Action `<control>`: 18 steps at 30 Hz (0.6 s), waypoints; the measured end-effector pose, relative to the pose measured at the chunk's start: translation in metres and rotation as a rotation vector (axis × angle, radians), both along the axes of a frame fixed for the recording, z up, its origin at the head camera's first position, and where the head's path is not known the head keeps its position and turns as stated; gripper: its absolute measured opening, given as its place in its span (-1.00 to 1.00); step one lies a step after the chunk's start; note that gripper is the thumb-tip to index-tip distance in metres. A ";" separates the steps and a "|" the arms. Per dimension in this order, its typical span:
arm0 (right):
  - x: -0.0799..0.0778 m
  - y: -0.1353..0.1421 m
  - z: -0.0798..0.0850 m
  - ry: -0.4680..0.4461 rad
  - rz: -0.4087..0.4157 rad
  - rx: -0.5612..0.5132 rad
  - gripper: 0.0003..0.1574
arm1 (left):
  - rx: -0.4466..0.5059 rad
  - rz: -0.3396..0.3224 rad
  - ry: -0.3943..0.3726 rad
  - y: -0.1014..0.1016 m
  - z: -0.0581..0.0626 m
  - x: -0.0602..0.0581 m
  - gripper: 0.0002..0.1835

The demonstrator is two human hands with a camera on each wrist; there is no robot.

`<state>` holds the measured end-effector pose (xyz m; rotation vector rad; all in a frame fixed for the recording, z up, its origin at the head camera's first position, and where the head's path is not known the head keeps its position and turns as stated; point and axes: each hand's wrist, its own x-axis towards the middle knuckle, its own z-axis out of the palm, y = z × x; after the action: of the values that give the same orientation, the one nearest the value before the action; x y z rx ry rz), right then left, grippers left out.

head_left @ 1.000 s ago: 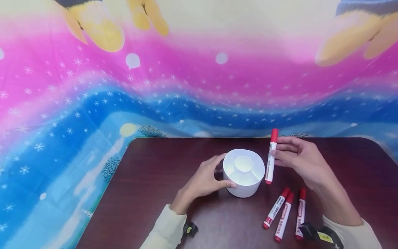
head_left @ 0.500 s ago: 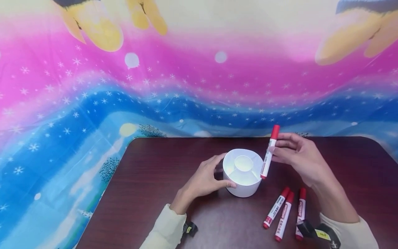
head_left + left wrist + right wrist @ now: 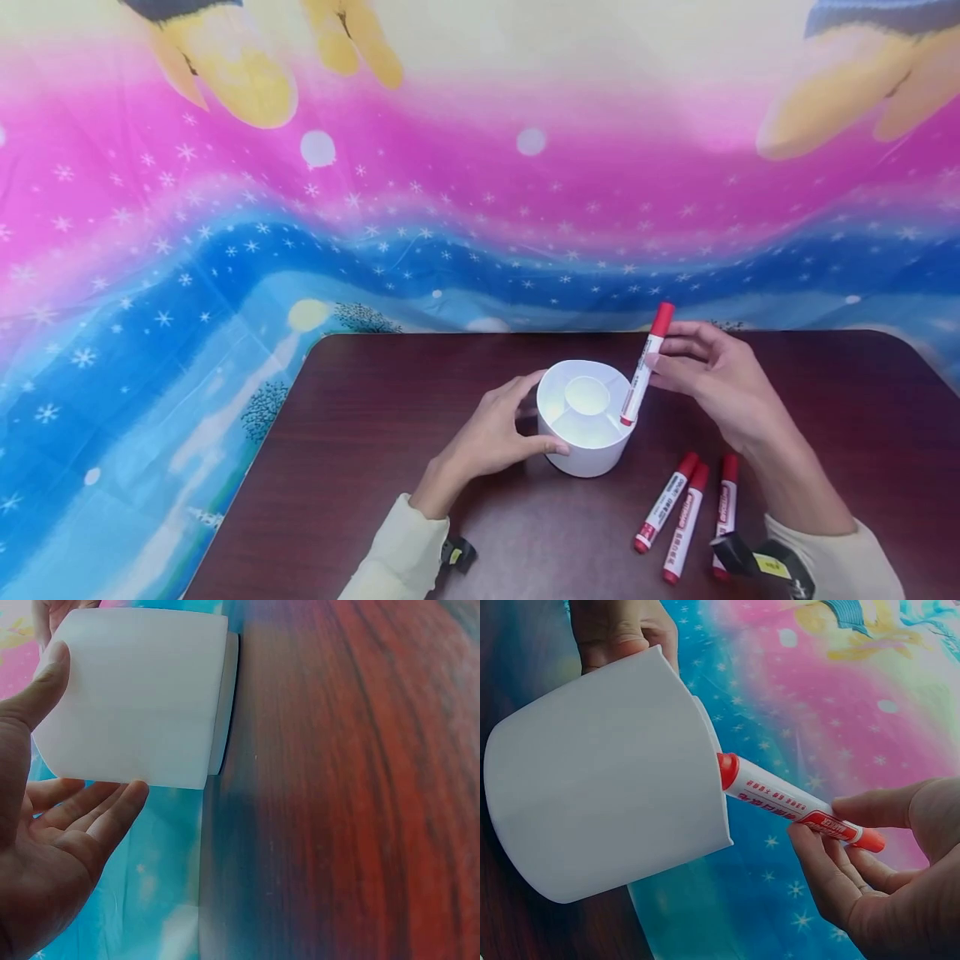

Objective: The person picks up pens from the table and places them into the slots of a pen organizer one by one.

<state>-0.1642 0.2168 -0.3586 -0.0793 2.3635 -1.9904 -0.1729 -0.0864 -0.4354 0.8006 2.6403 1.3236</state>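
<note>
A white round pen holder (image 3: 585,450) with inner dividers and a central ring stands on the table. Around its left side my left hand (image 3: 491,429) is curved, thumb on the near wall, fingers at the far side; the left wrist view shows the holder's smooth wall (image 3: 135,697) between them. My right hand (image 3: 723,375) pinches a red-capped whiteboard marker (image 3: 646,367) between thumb and fingers, cap up and tilted. The marker's red lower end is at the holder's right rim, and in the right wrist view this marker (image 3: 795,802) has its tip just inside the opening.
Three more red-capped markers lie to the right of the holder: a left one (image 3: 666,502), a middle one (image 3: 685,523) and a right one (image 3: 725,508) partly behind the right wrist camera (image 3: 750,558). The brown table (image 3: 375,400) ends at a colourful cloth backdrop (image 3: 450,208).
My right hand has moved the marker leftward from beside the holder, tilting it so its lower end is over the rim. The left hand and holder stay in place.
</note>
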 end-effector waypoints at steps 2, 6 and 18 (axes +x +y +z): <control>-0.001 -0.001 -0.001 0.001 -0.005 0.005 -0.32 | 0.004 0.000 -0.004 0.000 0.001 0.000 0.10; -0.001 -0.003 -0.003 -0.013 -0.009 0.037 -0.25 | 0.003 0.001 -0.011 0.000 0.001 0.001 0.10; -0.002 -0.008 -0.007 -0.014 -0.007 0.080 -0.24 | 0.014 0.004 -0.018 0.000 0.001 0.002 0.10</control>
<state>-0.1665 0.2089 -0.3656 -0.0541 2.4344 -1.8903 -0.1714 -0.0863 -0.4346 0.7817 2.6237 1.3453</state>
